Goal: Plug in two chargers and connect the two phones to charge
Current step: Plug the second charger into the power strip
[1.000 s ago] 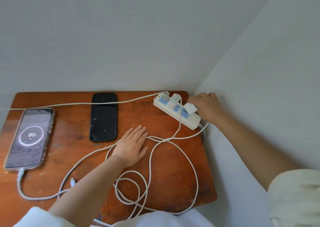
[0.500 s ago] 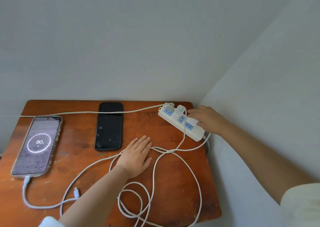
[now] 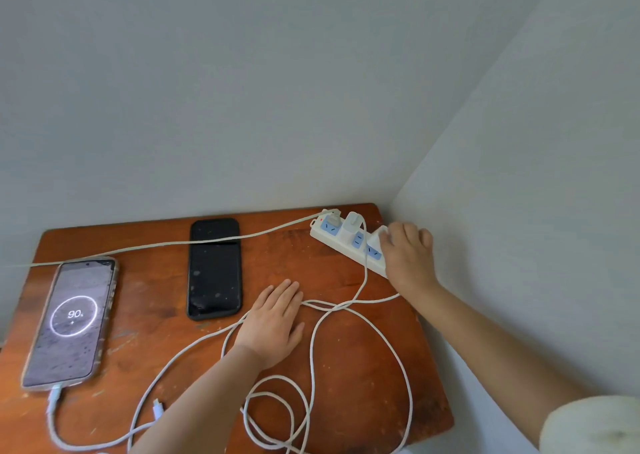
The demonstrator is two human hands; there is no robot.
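Since the earlier frames the right hand (image 3: 408,256) is seen shifted nearer along the power strip (image 3: 349,245), its fingers now curled over the second charger (image 3: 375,237) seated at the strip's near-right end; the charger is gripped from above. Left hand (image 3: 273,318) is unchanged, laid flat and relaxed, palm down, on the wooden table (image 3: 363,367), fingers straight, resting on white cable (image 3: 346,306) where the strands cross.

Power strip is set at the far right corner of the table, angled, against the wall. First charger (image 3: 351,225) is plugged in at the strip's middle, upright, with a cable dropping from it toward the near side. A separate cord (image 3: 173,244) is run from the strip's far end leftward across the top of the dark phone (image 3: 214,268).

Dark phone is laid face up, screen off, at far centre; no cable is seen in it. Lit phone (image 3: 71,322) is laid at the left, showing a ring and "90", with a cable plugged into its near end. A loose cable plug (image 3: 157,408) is lying on the table near the left forearm, beside loops of cable.
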